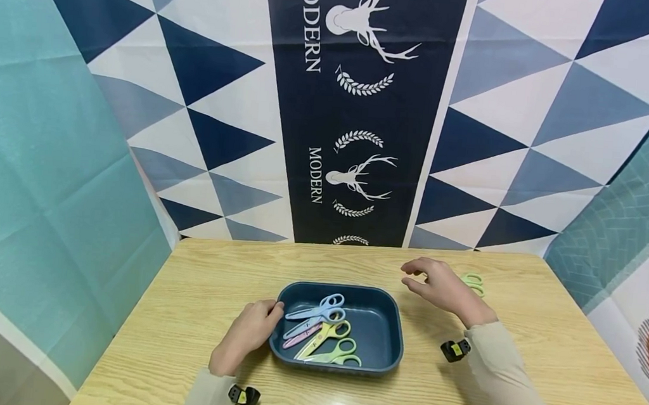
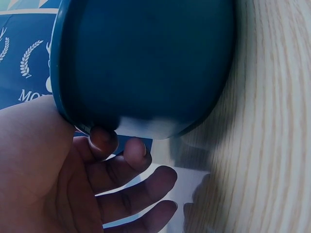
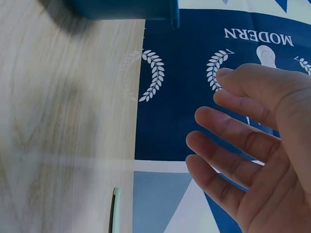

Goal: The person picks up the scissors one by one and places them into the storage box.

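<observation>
A dark blue rectangular tray (image 1: 374, 333) stands on the table with several scissors lying in its left half. Among them are blue scissors (image 1: 324, 309), pink scissors (image 1: 300, 337), yellow scissors (image 1: 322, 339) and green scissors (image 1: 341, 355). My left hand (image 1: 251, 331) grips the tray's left rim between thumb and fingers; the left wrist view shows fingertips against its outer wall. Right of the tray, my right hand (image 1: 440, 288) hovers above the table, fingers loosely bent around nothing. Another pair of green scissors (image 1: 474, 283) lies just beyond it, partly hidden by the hand.
The light wooden table (image 1: 216, 270) ends at a patterned cloth backdrop (image 1: 360, 110) along its far edge. Teal cloth (image 1: 60, 143) hangs on the left side, and more patterned cloth stands at the right.
</observation>
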### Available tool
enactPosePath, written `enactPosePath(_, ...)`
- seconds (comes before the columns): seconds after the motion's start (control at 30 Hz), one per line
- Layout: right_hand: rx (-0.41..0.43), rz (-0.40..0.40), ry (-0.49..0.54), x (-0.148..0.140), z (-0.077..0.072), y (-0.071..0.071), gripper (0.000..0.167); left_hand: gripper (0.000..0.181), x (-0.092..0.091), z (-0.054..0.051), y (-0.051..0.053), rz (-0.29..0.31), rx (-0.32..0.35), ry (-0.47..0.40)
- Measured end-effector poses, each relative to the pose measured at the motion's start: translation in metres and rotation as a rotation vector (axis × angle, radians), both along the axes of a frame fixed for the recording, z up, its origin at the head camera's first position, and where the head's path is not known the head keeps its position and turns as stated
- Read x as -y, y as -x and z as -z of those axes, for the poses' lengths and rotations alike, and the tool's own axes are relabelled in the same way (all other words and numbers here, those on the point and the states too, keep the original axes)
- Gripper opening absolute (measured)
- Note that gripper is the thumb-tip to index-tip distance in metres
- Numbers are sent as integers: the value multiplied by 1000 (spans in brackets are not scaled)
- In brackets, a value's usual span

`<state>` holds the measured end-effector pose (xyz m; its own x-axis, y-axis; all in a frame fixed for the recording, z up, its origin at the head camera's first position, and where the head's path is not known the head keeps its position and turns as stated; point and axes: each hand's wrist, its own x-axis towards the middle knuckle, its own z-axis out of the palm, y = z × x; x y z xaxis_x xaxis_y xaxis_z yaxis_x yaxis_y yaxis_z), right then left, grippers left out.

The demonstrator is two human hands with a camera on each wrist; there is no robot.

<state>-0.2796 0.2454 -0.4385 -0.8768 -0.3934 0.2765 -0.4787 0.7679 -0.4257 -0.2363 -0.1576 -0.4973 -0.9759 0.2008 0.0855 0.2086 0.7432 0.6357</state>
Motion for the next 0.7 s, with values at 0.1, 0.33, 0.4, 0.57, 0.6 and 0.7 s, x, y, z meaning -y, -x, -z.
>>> enactPosePath(0.1,-10,2,-13,-3,3,0,22,40,0,0,1,3,-8,3)
enactPosePath(0.33,-18,6,-56,-14,10,-1,23,40,-1,1,2,4,0,2)
enactPosePath(0.4,-23,4,-68,-17,12,0,24,40,0,0,2,2,-2,4)
enactPosePath(0.57,-17,12,-94,-24,14,-1,26,40,0,0,2,1,-4,6)
enactPosePath(0.6,-11,15,-97,-26,15,-1,27,40,0,0,2,1,-4,5)
enactPosePath(0.7,6,20,-96,-31,16,-1,28,40,1,0,2,1,-7,3)
